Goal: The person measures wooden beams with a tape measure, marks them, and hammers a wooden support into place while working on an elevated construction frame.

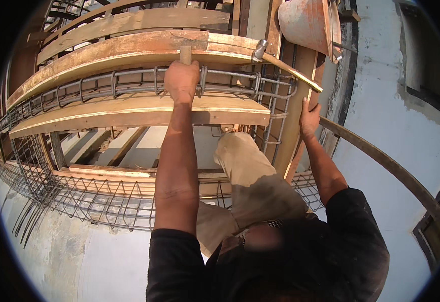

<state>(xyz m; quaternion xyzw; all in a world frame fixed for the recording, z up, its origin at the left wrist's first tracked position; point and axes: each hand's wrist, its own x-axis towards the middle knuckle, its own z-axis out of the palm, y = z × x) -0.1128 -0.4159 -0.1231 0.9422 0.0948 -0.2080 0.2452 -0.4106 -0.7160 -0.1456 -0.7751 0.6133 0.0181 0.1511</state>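
My left hand (181,83) is closed round a short wooden piece (185,53), whose end sticks up past the fist. Beneath that hand, a long rebar cage (129,83) lies between two plywood-edged formwork boards. The near board (144,108) passes under my left wrist. My right hand (309,117) is at the right, curled beside the upright formwork board; what its fingers hold is hidden. Just above it is the handle end of a hammer (289,69). The hammer lies slanting over the corner of the formwork, its metal head on the far board (220,44).
A stained bucket (305,25) stands at the far right. A long wooden strip (386,153) runs from beside my right hand to the lower right. More rebar mesh (109,204) crosses below, near a pale wall surface (104,261). My bent leg (252,171) is between my arms.
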